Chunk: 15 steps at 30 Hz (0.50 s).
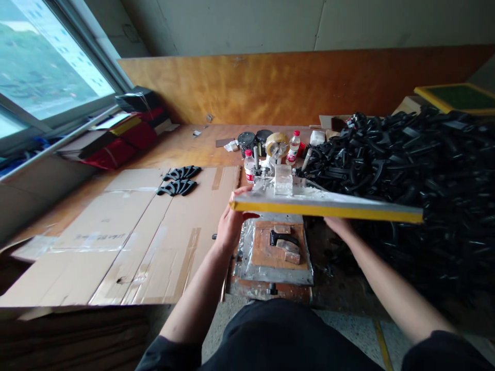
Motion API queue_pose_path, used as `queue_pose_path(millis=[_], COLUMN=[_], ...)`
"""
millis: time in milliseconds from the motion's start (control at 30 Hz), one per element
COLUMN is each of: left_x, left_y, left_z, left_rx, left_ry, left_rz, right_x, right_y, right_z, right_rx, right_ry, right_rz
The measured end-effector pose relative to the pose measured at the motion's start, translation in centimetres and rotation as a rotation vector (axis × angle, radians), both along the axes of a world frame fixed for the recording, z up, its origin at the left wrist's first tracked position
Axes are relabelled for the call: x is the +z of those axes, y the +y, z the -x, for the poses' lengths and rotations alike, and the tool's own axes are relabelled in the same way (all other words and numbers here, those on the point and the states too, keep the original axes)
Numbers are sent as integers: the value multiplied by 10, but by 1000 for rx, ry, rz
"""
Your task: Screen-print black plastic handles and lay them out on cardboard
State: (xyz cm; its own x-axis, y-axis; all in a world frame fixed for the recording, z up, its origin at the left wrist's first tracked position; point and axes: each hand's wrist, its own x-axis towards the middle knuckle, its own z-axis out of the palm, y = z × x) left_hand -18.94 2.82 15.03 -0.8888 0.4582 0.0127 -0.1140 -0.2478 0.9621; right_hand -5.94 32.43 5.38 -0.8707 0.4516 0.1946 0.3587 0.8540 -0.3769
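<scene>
A screen-printing frame [328, 209] with a yellow front edge is tilted up over the work stand, its whitish upper side seen at a flat angle. At its left corner my left hand [231, 222] grips the edge, thumb below and fingers on the side. My right hand [334, 223] is under the frame right of the middle; its fingers are hidden behind the frame. Beneath the frame, a black curved plastic handle [284, 238] rests on small blocks on a wooden board [263, 252]. This board lies on a metal base plate [276, 274].
Flattened cardboard [93, 216] covers the left table, with several black handles [178, 180] in two rows. A large heap of black handles [386, 154] fills the right. Behind the frame stand bottles [249, 167], dark tins [246, 141] and a tape roll [277, 144].
</scene>
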Motion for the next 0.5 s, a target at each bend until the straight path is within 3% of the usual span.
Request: queue_pose_path(millis=[67,167,233,267,333,367,433,500], left_x=[5,-15,-42,-57,-85,-97,-116,-131], left_y=[11,14,11,8,2,-3,-17,-42], left_z=[6,-14,-44,-61,-91,-100,-99,-76], left_rx=[-3,53,-75,-213,-367,-375,-264,-85], left_ry=[10,-91,-298,-433,-634,-695,-731,-677], left_rz=[-61,-30,118,213,271,262,235,325], right_x=[-30,-51,-45,-39,-24,-18,-11,-11], right_y=[-35,-88,-116,-130,-154,-163,-168,-146], right_z=[-6,-3,0,1,-2,-5,-13,-24], right_rx=[138,248,209,189,228,300,466,523], right_ry=[-51,-169,-256,-276,-243,-202,-129,-139], right_rz=[-9,-90,-87,-65,-14,17,99,156])
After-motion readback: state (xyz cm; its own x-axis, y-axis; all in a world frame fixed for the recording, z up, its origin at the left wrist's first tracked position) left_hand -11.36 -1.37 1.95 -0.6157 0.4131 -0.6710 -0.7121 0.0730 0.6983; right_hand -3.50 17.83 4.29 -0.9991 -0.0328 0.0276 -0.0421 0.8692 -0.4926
